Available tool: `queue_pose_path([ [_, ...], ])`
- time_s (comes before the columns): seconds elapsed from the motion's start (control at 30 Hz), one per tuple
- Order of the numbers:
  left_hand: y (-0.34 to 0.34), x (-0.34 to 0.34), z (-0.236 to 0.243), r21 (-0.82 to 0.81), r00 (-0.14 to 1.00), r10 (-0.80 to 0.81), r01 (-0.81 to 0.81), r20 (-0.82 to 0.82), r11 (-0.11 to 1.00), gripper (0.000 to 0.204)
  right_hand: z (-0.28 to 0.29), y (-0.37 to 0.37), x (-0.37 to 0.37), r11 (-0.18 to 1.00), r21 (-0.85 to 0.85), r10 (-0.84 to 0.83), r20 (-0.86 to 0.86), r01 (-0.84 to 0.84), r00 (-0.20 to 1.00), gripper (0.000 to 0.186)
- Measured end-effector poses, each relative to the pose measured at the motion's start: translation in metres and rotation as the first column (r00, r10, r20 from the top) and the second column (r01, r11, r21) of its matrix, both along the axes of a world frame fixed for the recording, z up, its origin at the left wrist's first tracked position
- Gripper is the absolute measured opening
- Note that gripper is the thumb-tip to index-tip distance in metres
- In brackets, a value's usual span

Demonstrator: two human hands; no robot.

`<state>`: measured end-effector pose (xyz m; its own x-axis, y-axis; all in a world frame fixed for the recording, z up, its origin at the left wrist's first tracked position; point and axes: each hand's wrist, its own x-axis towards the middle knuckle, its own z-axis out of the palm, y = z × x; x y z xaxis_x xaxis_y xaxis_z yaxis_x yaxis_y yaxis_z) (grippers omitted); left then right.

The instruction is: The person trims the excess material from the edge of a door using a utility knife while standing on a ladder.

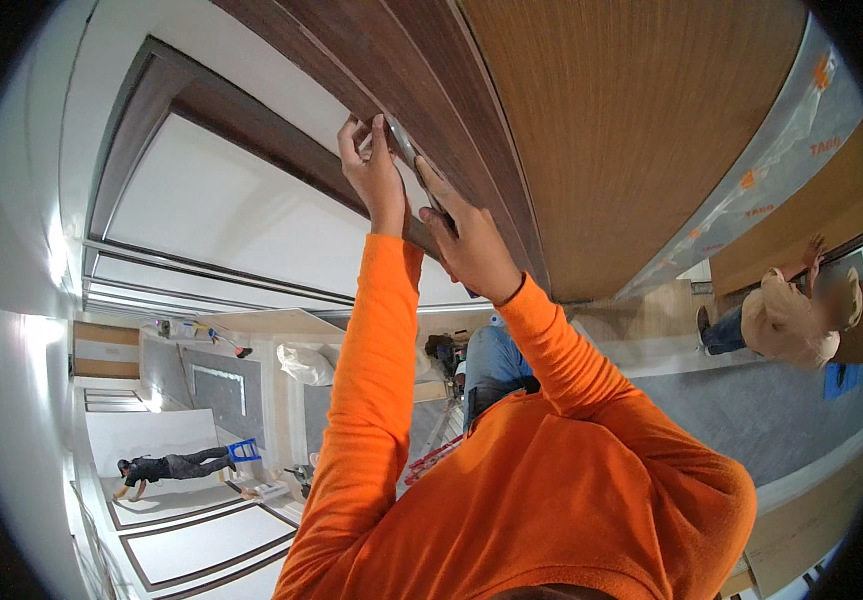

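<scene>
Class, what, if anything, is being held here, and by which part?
The right hand grips a slim silvery tool by its near end, mostly hidden. Whether the left hand also holds the far end cannot be told.

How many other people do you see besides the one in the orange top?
2: a person in a tan shirt and blue jeans at the right, and a person in dark clothes at the lower left. More may be hidden.
</scene>
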<state>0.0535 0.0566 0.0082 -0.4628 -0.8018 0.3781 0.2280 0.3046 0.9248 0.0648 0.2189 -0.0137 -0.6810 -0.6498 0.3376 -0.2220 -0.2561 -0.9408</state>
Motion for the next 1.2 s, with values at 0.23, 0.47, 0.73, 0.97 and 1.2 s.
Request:
queue_pose_path([
  [0.23, -0.003, 0.0, -0.007, -0.222, 0.994, 0.087, -0.068, 0.074, 0.973, 0.051, -0.007, 0.01, 0.002, 0.989, 0.011, 0.143, 0.203, -0.149, 0.969, 0.063],
  [0.47, 0.012, -0.008, -0.007, -0.554, 0.937, 0.332, -0.223, 0.104, 0.802, 0.063, -0.05, 0.022, 0.008, 0.987, -0.016, 0.155, 0.317, -0.159, 0.936, 0.062],
  [0.73, 0.006, 0.004, -0.047, -0.526, 0.946, 0.233, -0.083, 0.227, 0.847, 0.068, -0.056, 0.025, -0.004, 0.995, -0.002, 0.097, 0.257, -0.1, 0.962, 0.062],
  [0.97, 0.012, 0.001, -0.074, -0.566, 0.894, 0.3, -0.064, 0.334, 0.822, 0.073, -0.064, 0.035, -0.013, 0.996, 0.029, 0.075, 0.279, -0.086, 0.957, 0.063],
  [1.2, 0.004, 0.0, -0.11, -0.595, 0.88, 0.356, -0.109, 0.315, 0.796, 0.073, -0.081, 0.052, -0.011, 0.999, 0.029, 0.033, 0.303, -0.044, 0.952, 0.063],
])
